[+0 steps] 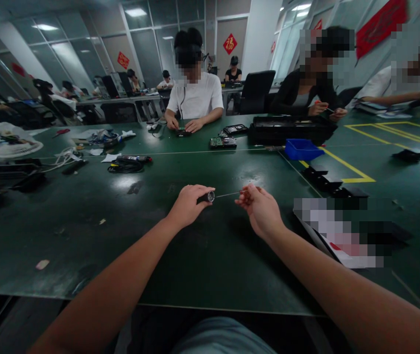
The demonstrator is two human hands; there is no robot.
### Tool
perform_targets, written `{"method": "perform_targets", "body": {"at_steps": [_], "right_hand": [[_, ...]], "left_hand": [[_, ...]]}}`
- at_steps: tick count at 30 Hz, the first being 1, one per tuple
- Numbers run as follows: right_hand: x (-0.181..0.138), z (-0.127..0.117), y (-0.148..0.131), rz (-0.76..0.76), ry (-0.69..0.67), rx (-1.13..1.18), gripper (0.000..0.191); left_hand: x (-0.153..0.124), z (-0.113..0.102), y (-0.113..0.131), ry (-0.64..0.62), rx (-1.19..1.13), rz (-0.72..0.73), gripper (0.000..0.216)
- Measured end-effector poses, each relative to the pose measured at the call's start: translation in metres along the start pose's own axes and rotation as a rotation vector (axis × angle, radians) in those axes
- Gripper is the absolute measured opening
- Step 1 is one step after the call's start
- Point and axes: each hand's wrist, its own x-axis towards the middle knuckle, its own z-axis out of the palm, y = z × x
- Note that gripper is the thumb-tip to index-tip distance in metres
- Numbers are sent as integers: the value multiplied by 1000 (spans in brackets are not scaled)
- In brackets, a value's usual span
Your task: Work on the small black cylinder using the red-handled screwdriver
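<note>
My left hand (186,206) is closed round a small black flashlight (206,197), whose round, silver-rimmed end faces right. Opposite it, my right hand (259,207) pinches a thin metal rod (228,194) between thumb and fingers. The rod points left at the flashlight's end, and its tip appears just short of the rim. What kind of tool the rod belongs to is hidden in my fingers. Both hands are above the green tabletop (202,260), near the middle of the view.
A blue bin (303,149) and black bracket-like parts (327,183) lie right. A partly blurred sheet (323,221) is beside my right forearm. Coiled black cable (126,164) sits left, with a circuit-board device (223,142) ahead. Across the table, a person in white (197,96) handles a small part.
</note>
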Motion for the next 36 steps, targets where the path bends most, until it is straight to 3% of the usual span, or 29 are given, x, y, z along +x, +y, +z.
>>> {"method": "perform_targets", "body": {"at_steps": [3, 13, 25, 33, 36], "right_hand": [[0, 0, -1, 2, 38, -14, 26], [-10, 2, -1, -190, -97, -240, 30], [-10, 2, -5, -184, -99, -252, 28], [-18, 4, -22, -239, -69, -615, 42], [-19, 4, -21, -258, -94, -608, 34]], "left_hand": [[0, 1, -2, -26, 0, -41, 38], [-2, 3, -1, -27, -4, -9, 39], [-2, 1, 3, -20, -38, -24, 39], [-3, 1, 3, -6, -50, -19, 37], [-2, 1, 3, -10, -50, -24, 37]]}}
